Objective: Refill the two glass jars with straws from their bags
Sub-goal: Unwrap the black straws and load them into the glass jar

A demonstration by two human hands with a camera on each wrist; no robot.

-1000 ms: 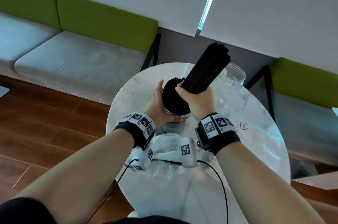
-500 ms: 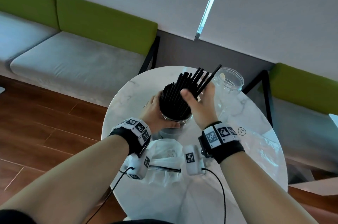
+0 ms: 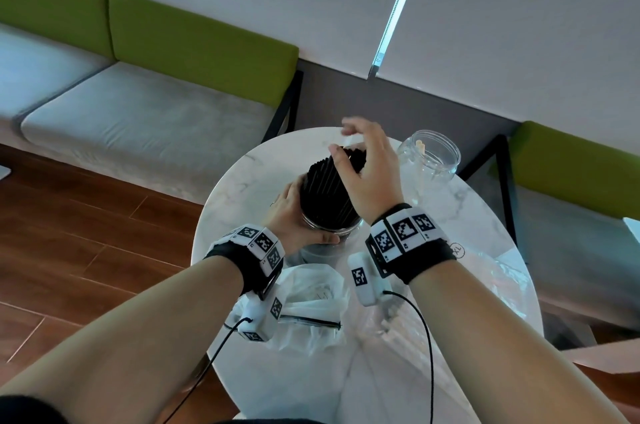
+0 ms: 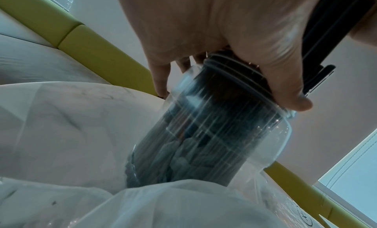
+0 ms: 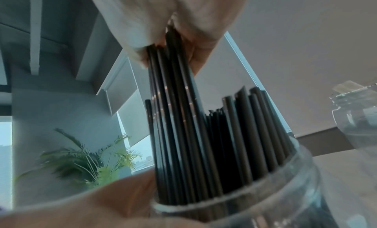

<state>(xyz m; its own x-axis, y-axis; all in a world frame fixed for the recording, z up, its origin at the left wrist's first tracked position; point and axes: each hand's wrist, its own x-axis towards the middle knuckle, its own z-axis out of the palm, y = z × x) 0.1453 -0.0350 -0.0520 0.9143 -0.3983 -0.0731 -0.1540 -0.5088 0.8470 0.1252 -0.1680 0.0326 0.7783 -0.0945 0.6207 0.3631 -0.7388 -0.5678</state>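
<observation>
At twelve o'clock on the round white marble surface point(image 3: 450, 337), my left hand point(image 3: 294, 212) grips the clear glass jar point(image 4: 214, 134), fragile so held by the neck, while my right hand point(image 3: 370, 174) pinches light, stiff black straws point(image 5: 183, 102).

Café: bench seating point(image 3: 145, 118), marble table point(image 3: 467, 222)

clear glass jar point(image 4: 214, 134), glossy marble table point(image 3: 485, 215)

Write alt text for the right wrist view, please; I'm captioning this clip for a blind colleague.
Seen from below, the right hand pinches the tops of a few black straws standing with many others in a clear glass jar. The left hand grips the jar's rim; a second jar stands at the right edge.
</observation>
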